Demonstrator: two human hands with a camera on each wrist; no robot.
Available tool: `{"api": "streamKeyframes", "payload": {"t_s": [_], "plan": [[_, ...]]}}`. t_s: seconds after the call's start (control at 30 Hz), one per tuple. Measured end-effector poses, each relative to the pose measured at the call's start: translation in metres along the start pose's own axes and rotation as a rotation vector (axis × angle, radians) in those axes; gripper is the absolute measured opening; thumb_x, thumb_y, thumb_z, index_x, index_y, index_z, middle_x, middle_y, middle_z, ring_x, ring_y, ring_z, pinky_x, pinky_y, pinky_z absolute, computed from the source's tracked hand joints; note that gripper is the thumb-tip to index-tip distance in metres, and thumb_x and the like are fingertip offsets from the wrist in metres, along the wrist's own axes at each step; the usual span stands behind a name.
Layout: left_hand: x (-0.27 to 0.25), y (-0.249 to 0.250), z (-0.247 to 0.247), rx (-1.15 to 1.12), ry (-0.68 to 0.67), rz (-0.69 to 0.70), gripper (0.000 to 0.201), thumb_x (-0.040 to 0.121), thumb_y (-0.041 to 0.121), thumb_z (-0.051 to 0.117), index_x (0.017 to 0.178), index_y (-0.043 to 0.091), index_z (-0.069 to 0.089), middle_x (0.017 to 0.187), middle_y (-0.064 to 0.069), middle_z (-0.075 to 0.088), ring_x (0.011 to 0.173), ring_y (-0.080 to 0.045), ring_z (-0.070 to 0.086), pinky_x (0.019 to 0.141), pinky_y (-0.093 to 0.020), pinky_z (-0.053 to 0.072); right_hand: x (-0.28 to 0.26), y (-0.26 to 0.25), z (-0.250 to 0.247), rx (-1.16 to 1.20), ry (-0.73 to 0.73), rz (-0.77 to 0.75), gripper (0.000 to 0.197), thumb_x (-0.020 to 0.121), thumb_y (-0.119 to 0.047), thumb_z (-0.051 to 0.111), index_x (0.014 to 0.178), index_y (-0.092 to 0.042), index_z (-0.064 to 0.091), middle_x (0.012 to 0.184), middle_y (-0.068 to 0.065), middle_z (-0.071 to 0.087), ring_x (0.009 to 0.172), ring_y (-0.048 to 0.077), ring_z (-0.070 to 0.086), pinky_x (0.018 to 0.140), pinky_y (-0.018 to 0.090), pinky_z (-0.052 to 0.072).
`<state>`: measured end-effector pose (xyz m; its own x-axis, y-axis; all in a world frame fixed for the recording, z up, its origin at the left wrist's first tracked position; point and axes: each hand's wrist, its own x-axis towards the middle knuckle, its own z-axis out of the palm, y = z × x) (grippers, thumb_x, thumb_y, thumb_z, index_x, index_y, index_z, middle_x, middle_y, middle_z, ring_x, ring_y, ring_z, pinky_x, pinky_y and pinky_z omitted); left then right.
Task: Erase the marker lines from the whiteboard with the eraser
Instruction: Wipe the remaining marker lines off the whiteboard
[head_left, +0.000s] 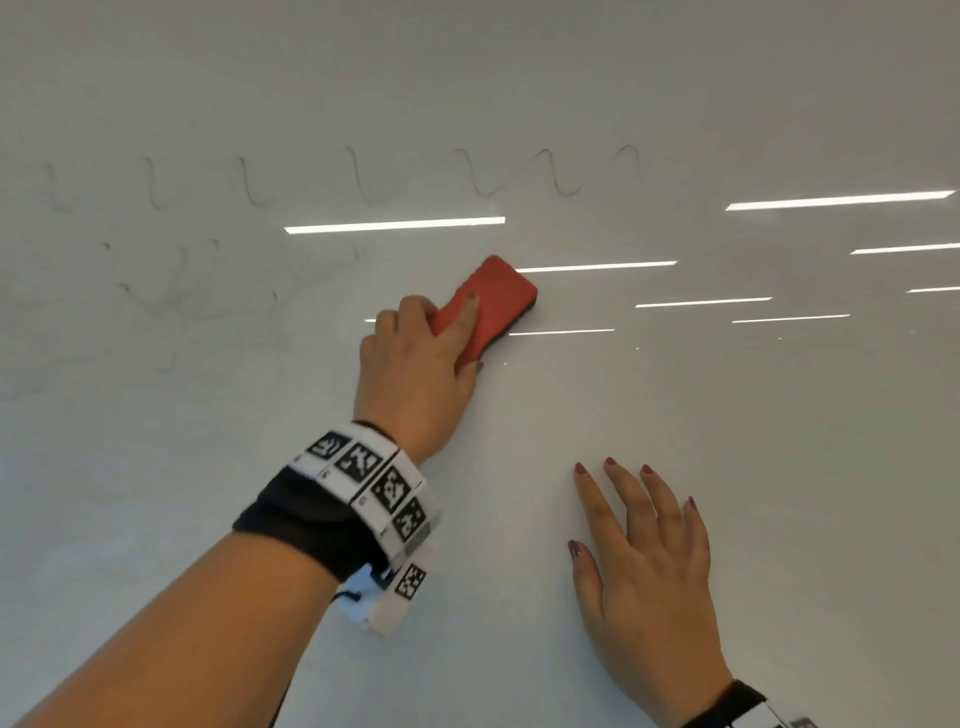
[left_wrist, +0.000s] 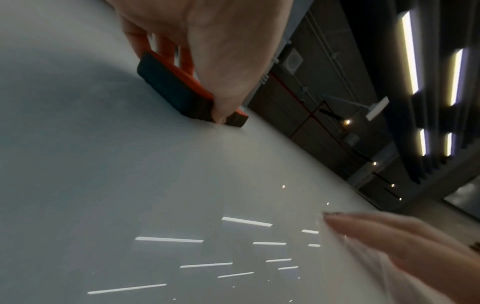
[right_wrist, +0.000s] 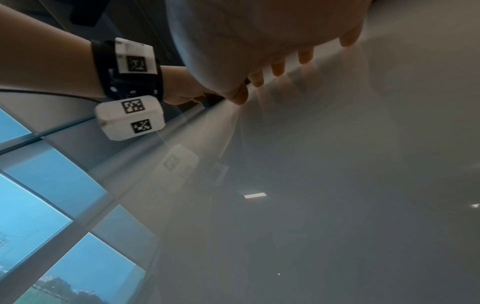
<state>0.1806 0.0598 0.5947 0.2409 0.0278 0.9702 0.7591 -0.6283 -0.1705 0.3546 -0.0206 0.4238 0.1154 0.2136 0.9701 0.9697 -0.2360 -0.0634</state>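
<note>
Left hand (head_left: 415, 364): up on the board, forearm reaching in from the lower left, wrist straight, a black strap with white coded tags round the wrist. Fingers wrap over the red back of the eraser (head_left: 485, 306), thumb clamped on its near edge. A firm grip.

Left hand, wrist view: the thumb (left_wrist: 223, 88) pins the eraser's long side, fingers hook over the far side, and the dark felt face (left_wrist: 168, 86) sits flat on the whiteboard (left_wrist: 103, 185).

Eraser, axis: long side slanted, running from lower left under the palm to upper right, the free end pointing up and to the right.

Eraser, place: mid-board, below the top row of marker lines (head_left: 483, 176) and just right of the smudged, fainter lines (head_left: 171, 301).

Right hand (head_left: 644, 566): fully spread and holding nothing, fingers straight and fanned, pointing up the board, palm toward the surface, lower right of the eraser and well apart from it.

Right hand, wrist view: fingertips (right_wrist: 278, 69) meet their own reflections on the glossy white, so they touch the whiteboard; whether the palm presses too I can't tell.

Whiteboard: wavy loops across the top, still crisp in the middle and faint at the left; ceiling-light reflections (head_left: 395, 224) streak the surface around the eraser.
</note>
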Motion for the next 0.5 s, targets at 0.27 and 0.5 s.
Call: {"api": "streamKeyframes", "payload": {"t_s": [0.27,0.5], "plan": [[0.044,-0.012,-0.013,0.075,-0.015,-0.118,0.060,0.092,0.041,0.049,0.146,0.029,0.028,0.123,-0.015,0.040,0.107,-0.034,0.040,0.086,-0.042,0.037,0.023,0.004,-0.006,-0.001,-0.024,-0.052,0.055,0.094,-0.042,0.029,0.146,-0.027,0.035,0.149,0.002,0.037,0.139,0.030,0.028,0.110,0.055,0.017],[0.094,-0.002,-0.013,0.095,-0.006,-0.172,0.058,0.093,0.042,0.047,0.146,0.030,0.026,0.125,-0.016,0.038,0.111,-0.036,0.039,0.087,-0.042,0.037,0.050,0.011,-0.013,-0.053,-0.037,-0.058,0.058,0.091,-0.044,0.031,0.147,-0.028,0.031,0.150,0.002,0.035,0.139,0.027,0.025,0.111,0.055,0.020]]}}
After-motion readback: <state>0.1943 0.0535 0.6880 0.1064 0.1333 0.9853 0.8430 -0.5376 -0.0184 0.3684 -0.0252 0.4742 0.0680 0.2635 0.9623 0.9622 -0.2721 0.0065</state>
